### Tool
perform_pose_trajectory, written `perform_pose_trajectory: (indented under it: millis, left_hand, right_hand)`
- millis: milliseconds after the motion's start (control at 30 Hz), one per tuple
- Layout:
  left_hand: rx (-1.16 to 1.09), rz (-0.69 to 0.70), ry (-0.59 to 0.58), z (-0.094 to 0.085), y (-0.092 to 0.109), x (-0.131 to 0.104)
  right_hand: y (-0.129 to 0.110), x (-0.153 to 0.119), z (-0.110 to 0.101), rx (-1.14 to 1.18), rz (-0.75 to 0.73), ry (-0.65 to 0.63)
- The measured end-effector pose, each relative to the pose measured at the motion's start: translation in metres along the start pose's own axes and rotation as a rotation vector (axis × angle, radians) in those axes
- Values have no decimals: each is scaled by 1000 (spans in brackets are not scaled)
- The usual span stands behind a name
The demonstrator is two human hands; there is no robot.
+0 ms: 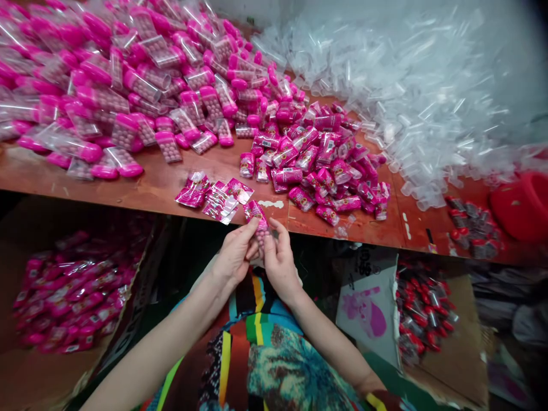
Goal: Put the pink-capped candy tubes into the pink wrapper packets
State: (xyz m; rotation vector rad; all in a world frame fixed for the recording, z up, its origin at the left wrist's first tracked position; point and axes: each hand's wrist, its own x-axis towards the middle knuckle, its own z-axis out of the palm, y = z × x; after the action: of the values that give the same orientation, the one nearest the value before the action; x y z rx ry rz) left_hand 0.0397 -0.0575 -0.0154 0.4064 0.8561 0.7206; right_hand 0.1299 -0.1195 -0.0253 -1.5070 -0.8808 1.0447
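Note:
Both hands meet at the front edge of the reddish table (128,191), around one small clear container of pink balls (262,237) with a pink printed wrapper (254,211) on its upper part. My left hand (236,246) pinches it from the left. From the right, the fingers of my right hand (280,260) close on its lower part, with the index finger raised. Just beyond the hands lie flat pink wrappers (220,201) and a small pile of them (193,189). Wrapped pink containers (317,162) are heaped behind and to the right.
Pink-capped containers of balls (141,85) cover the back left. Clear empty tubes (398,97) are piled at the back right, near a red basket (520,205) and red-capped containers (473,225). Below the table stand boxes of pink packs (77,291) and red-capped items (423,308).

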Motion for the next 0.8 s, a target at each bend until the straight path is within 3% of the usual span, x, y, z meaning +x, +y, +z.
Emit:
perform_pose_trajectory:
  millis: [133, 267, 467, 533, 667, 800]
  left_hand:
    - [-12, 23, 147, 9, -6, -4]
    - [8, 85, 276, 11, -8, -2]
    - [34, 42, 104, 0, -8, -1]
    - [22, 17, 30, -4, -9, -3]
    - [12, 5, -10, -7, -6, -4]
    - [5, -20, -51, -5, -2, -1]
  right_hand:
    - [4, -1, 2, -321, -172, 14]
    - [8, 3, 4, -309, -178, 17]
    - [4, 5, 7, 327, 227, -55]
    - [3, 4, 7, 460, 301, -104]
    - [4, 3, 5, 440, 262, -73]
    - [7, 0, -1, 190, 143, -41]
